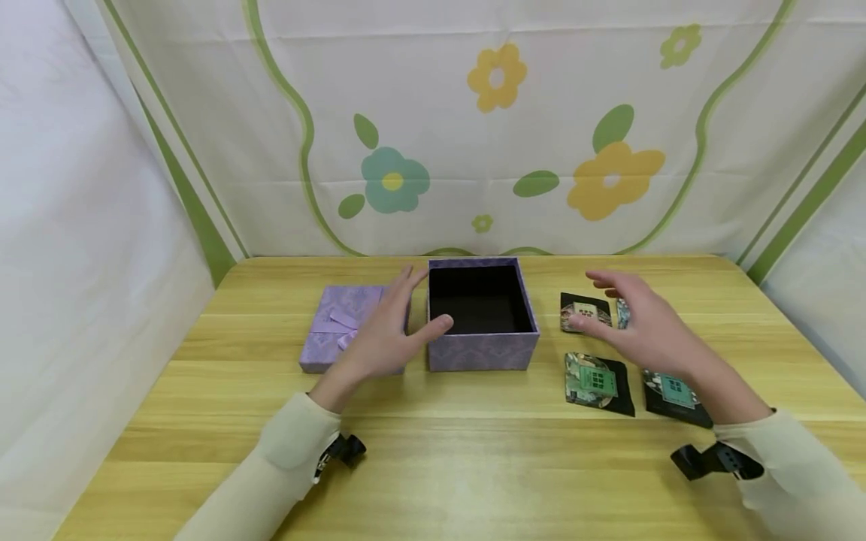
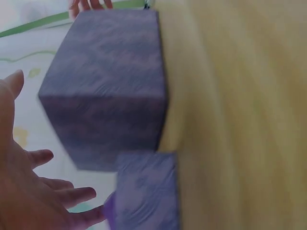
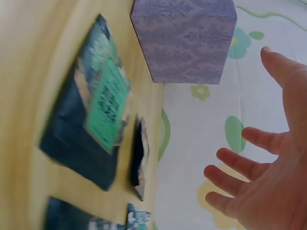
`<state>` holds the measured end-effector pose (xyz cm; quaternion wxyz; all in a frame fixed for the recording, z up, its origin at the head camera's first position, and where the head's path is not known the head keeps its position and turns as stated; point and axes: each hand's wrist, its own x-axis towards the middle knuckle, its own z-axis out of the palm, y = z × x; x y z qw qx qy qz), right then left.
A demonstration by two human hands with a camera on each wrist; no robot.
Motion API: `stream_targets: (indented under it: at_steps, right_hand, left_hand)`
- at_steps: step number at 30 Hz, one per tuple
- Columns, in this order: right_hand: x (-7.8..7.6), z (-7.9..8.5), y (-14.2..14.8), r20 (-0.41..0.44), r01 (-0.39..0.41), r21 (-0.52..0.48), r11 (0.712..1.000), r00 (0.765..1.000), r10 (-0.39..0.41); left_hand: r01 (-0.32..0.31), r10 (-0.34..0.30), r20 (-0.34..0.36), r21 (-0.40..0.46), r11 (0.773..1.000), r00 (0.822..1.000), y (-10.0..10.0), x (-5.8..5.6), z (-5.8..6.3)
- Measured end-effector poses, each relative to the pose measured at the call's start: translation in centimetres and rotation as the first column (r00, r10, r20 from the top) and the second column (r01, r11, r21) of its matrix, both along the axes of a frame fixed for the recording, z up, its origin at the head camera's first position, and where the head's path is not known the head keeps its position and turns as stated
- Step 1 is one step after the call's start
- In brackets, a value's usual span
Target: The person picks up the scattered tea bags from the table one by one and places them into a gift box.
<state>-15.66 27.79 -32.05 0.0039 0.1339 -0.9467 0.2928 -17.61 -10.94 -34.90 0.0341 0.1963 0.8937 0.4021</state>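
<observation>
A purple patterned gift box (image 1: 482, 352) stands without its lid on the wooden table, its black inside bare. To its left lies the purple lid (image 1: 323, 330) with a ribbon bow, partly covered by my left hand (image 1: 389, 334). That hand hovers over the lid beside the box, thumb spread apart, holding nothing. On the right, my right hand (image 1: 639, 323) is held in the air above several flat packets, fingers spread and nothing in them. One packet with a green label (image 1: 595, 382) lies nearest the box; another with a teal label (image 1: 676, 394) is partly under the right forearm.
Behind the lid and box, a white curtain (image 1: 433, 105) printed with flowers rises at the table's far edge. A dark packet (image 1: 583, 309) lies at the back right, with another partly hidden behind the right hand. The wooden table (image 1: 460, 458) extends toward me.
</observation>
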Motion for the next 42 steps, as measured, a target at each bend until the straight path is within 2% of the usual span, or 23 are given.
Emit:
stream_targets:
  at_steps: [4,8,12,21,35,42]
  right_hand:
    - [1.0,-1.2,0.5,-0.003,-0.016,-0.051,0.999,1.0,0.015]
    - [1.7,-2.2,1.1,0.013,-0.031,-0.048,0.998,0.999,0.031]
    - [2.3,-3.0,1.8,0.056,-0.042,-0.03,0.999,0.997,0.044]
    - [3.1,-4.7,2.5,0.086,-0.066,0.012,0.998,0.994,0.064]
    - [3.1,-5.3,2.9,0.099,-0.131,0.082,0.988,0.987,0.123]
    - [3.2,-5.2,2.9,0.106,-0.133,0.098,0.986,0.987,0.122]
  left_hand:
    - [0.011,-0.012,0.038,0.02,1.0,0.999,0.9,0.1,-0.8]
    - [0.006,-0.006,0.029,0.0,1.0,1.0,1.4,0.1,-1.2]
    - [0.015,-0.015,0.017,-0.012,1.0,1.0,1.6,0.0,-1.3]
    - [0.03,-0.03,0.051,-0.007,1.0,0.998,1.5,0.1,-1.2]
    - [0.055,-0.054,0.067,-0.004,0.998,0.996,1.4,0.0,-1.1]
    - [0.049,-0.047,0.076,-0.016,0.999,0.996,1.3,0.1,-1.2]
